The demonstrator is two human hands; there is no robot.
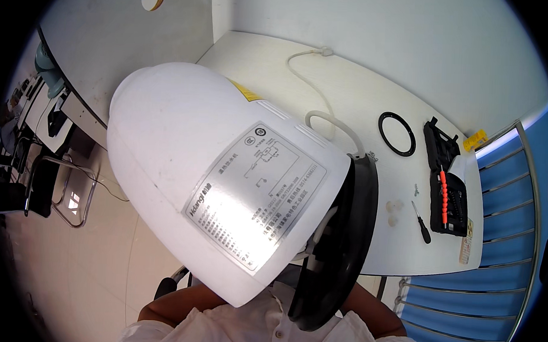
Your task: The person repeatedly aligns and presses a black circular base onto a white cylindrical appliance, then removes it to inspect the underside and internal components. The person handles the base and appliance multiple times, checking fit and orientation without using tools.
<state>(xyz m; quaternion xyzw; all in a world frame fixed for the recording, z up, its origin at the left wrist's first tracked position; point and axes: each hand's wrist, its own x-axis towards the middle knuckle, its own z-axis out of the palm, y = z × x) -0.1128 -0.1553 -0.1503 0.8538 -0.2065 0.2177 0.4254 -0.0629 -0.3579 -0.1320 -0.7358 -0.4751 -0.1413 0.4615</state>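
Big white appliance [214, 145], smooth glossy plastic, egg-shaped shell with a slightly scuffed surface; it's tilted right in front of the wearer's chest, overlapping the worktop [373, 84]'s left part and near edge; a shiny silver foil label [255, 197] covers a good chunk of it. Its curved black base [359, 228] stands partly apart from the shell; there's something pale in the gap, can't tell if it's tube or wire; a grey rubbery cord [339, 121] loops out to a plug [326, 51] near the worktop's far edge. Both hands are hidden behind the thing, so no clue whether they're gripping or open; only bare forearms [372, 307] show, either side of it. Toward the worktop's right edge: a flat black ring [402, 154], an open hard-plastic tool case [459, 221] with a ribbed orange-red shaft [444, 198] lying in it, and a black-handled screwdriver [425, 232] just beside; tiny metal bits [416, 189] sit left of the case; yellow packet [475, 140] up at the far end of that edge.
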